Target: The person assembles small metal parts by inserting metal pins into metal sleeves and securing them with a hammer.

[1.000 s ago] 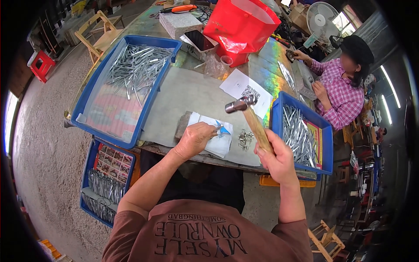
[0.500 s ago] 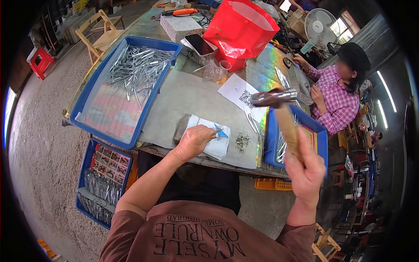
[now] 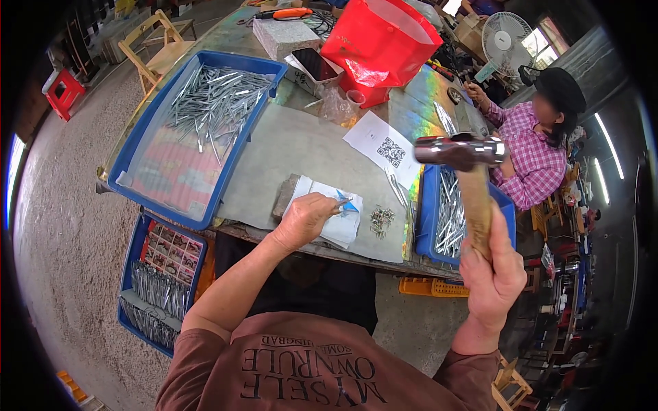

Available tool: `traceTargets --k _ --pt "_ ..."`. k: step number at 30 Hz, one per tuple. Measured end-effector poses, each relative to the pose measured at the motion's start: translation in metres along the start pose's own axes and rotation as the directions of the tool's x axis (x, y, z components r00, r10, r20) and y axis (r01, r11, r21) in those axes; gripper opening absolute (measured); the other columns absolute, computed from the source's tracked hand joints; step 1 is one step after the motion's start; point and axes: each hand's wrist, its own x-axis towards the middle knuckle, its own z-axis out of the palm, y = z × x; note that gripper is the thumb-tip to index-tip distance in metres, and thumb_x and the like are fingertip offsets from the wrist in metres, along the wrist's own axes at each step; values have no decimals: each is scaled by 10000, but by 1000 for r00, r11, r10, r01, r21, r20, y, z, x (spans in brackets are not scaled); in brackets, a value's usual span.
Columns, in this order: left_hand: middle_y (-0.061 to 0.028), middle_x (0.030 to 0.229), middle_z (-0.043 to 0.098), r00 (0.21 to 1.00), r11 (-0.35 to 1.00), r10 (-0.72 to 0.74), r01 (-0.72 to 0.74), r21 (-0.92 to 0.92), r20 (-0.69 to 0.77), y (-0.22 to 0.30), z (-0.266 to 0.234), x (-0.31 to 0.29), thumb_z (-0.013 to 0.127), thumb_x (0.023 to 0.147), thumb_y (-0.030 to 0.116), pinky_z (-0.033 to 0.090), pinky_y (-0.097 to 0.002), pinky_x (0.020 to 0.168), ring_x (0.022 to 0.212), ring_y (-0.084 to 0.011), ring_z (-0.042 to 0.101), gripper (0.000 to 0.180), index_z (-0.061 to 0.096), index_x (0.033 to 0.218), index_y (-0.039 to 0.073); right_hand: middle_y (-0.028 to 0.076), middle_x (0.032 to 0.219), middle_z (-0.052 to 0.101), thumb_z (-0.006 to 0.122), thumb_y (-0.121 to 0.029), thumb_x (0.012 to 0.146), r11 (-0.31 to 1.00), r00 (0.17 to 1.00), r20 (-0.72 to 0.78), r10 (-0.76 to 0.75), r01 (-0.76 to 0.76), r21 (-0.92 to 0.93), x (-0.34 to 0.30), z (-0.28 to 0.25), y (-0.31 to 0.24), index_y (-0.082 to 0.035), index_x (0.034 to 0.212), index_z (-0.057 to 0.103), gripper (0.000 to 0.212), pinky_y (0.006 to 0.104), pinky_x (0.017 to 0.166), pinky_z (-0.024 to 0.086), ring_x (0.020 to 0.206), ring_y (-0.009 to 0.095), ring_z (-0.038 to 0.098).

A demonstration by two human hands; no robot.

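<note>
My right hand [image 3: 495, 274] is wrapped round the wooden handle of a hammer [image 3: 473, 195], raised with its shiny metal head uppermost. My left hand [image 3: 305, 220] is closed on a slim metal piece [image 3: 342, 203], most of which the fingers hide. Its tip points right over a folded white pad [image 3: 340, 233] with a blue patch. Under the pad's left side shows a grey block [image 3: 284, 195]. Just right of the pad lies a pile of small metal pieces [image 3: 381, 220].
A large blue tray [image 3: 236, 168] of slim metal pieces stands left; a smaller blue bin [image 3: 426, 212] stands right. Behind are a red bag [image 3: 377, 44], a phone [image 3: 314, 66] and a printed sheet [image 3: 367, 139]. A co-worker in a checked shirt [image 3: 534, 154] sits at the right.
My right hand and the hammer have moved to the right, and the hammer's handle now stands more upright. My left hand stays in place on the slim metal piece.
</note>
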Motion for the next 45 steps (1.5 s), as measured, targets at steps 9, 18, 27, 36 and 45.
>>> traceTargets --k 9,18,27,36,45 --pt "-106 599 481 1000 1000 13 -14 17 15 -4 1 -5 577 679 16 397 -343 503 560 -259 488 81 503 710 24 162 861 601 562 31 708 1000 968 249 -25 28 -12 4 16 19 42 1134 453 439 256 651 456 695 195 597" --pt "-103 589 475 1000 999 10 -10 32 7 -5 4 -2 575 681 23 393 -342 496 553 -258 483 83 494 699 26 143 789 593 549 5 734 993 909 403 107 -77 -91 -7 36 34 -18 1164 443 443 258 581 438 617 207 562" --pt "-115 594 467 999 1000 -2 2 14 32 3 0 3 573 695 37 387 -352 496 557 -271 479 95 479 692 21 20 668 520 527 3 766 865 868 306 390 -459 200 -24 43 59 -49 1195 423 444 210 481 391 516 68 422" --pt "-138 609 468 997 997 -55 52 53 60 3 0 4 568 701 38 386 -356 508 567 -300 472 82 488 705 19 30 639 421 419 -50 813 136 553 590 588 -787 602 -27 104 105 -90 1289 266 501 213 345 291 432 77 374" --pt "-53 688 565 800 642 -597 520 -563 57 -2 -5 9 544 792 78 430 -185 506 577 -77 523 110 547 762 -27 61 660 464 411 -69 774 -148 536 733 419 -756 637 0 144 134 -28 1186 319 424 225 362 316 454 103 414"
